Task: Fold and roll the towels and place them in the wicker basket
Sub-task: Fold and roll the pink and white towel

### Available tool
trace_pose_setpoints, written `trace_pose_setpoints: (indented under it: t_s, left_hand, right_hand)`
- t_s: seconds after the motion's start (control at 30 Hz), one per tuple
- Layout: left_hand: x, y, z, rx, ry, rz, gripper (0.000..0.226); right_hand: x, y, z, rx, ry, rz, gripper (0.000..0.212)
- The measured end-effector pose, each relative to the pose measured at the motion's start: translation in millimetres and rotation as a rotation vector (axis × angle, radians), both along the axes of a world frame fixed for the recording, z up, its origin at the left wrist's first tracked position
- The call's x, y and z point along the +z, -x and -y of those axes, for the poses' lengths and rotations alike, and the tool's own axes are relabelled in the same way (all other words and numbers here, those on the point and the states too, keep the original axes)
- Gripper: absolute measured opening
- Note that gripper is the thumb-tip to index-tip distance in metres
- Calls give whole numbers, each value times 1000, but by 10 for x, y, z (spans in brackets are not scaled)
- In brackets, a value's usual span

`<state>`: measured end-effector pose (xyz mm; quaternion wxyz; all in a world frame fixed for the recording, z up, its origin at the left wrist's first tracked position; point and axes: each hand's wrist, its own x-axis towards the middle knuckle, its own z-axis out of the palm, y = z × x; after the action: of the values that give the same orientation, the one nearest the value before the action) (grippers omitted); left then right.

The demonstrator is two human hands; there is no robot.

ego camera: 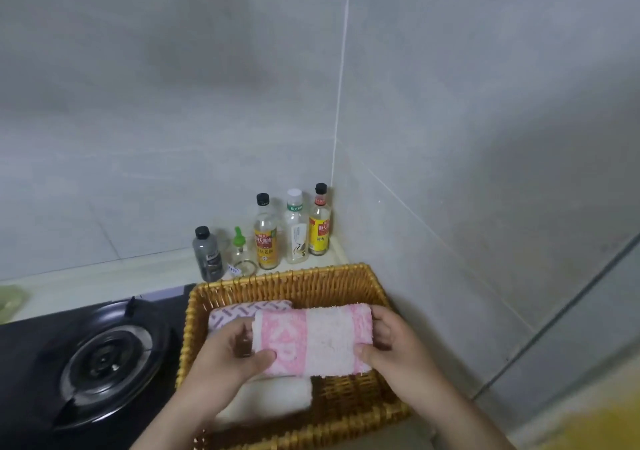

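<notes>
A: Which step is proceeding?
B: Placing. The left hand (232, 356) and right hand (391, 345) are each gripping one end of the pink roll (311, 340), fingers curled round it, over the basket (287, 281) middle

A: What is the next move calling for?
B: In my judgement, lowering it between the far patterned roll (242, 309) and the near white roll (273, 397) without letting it unwind

I see basket (277, 278) right of burner (104, 359), bottles (266, 238) behind it in the wall corner (333, 172). In basket: rear towel (239, 311) at back, front towel (277, 397) near-left; rolled towel (322, 338) over them, between left hand (221, 356) and right hand (394, 345).
</notes>
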<state>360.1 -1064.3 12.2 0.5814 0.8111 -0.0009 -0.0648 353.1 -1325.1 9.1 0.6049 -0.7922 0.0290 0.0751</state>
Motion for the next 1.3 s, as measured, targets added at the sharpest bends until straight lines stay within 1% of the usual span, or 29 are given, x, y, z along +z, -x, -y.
trace_pose_setpoints:
  t_s: [0.1,0.2,0.33,0.43,0.53,0.57,0.63,0.67,0.73,0.77,0.87,0.97,1.03,1.07,1.2,1.3]
  left_hand:
    - [-76,-219,89,-25,-111,-18,32]
    - [-162,-393,172,-21,-187,-9,44]
    - [-334,-581,207,-16,-263,-7,42]
    - [-433,-704,194,-66,-311,-7,41]
    - [-485,-781,200,-142,-357,67,54]
    - [-514,-804,209,-166,-363,104,55]
    - [-595,-866,262,-169,-386,144,49]
    - [-630,-901,315,-153,-404,161,43]
    - [-727,-981,441,-88,-435,216,32]
    - [-772,-1013,517,-54,-434,220,31]
    - [-831,-1093,744,12,-376,106,27]
    - [-890,-1193,838,33,-323,-18,24]
    - [-940,-1249,837,28,-319,-78,27]
    - [-961,-1277,837,22,-327,-99,28]
    - [-1049,-1353,858,3,-421,-135,30]
    - [-1076,-1403,881,-46,-524,-156,29]
  right_hand:
    - [-60,-186,34,-16,63,15,44]
    - [-141,-320,67,-13,163,-10,40]
    - [-263,-423,85,-8,229,-26,39]
    - [-342,-487,47,-15,263,-37,41]
    - [-396,-552,3,-59,325,-16,37]
    - [-396,-566,-11,-49,371,-3,37]
    - [-400,-620,-8,-25,487,25,44]
    - [-396,-660,8,-35,539,32,44]
    - [-375,-756,48,-88,584,20,28]
    - [-382,-810,68,-113,595,-2,23]
    - [-419,-939,82,-197,624,-27,24]
    - [-494,-1008,29,-248,559,-47,43]
    - [-563,-1030,-16,-242,521,-74,57]
    - [-591,-1040,-30,-228,517,-79,60]
    - [-723,-1088,-62,-140,521,-115,58]
    - [-820,-1148,-69,-114,538,-144,50]
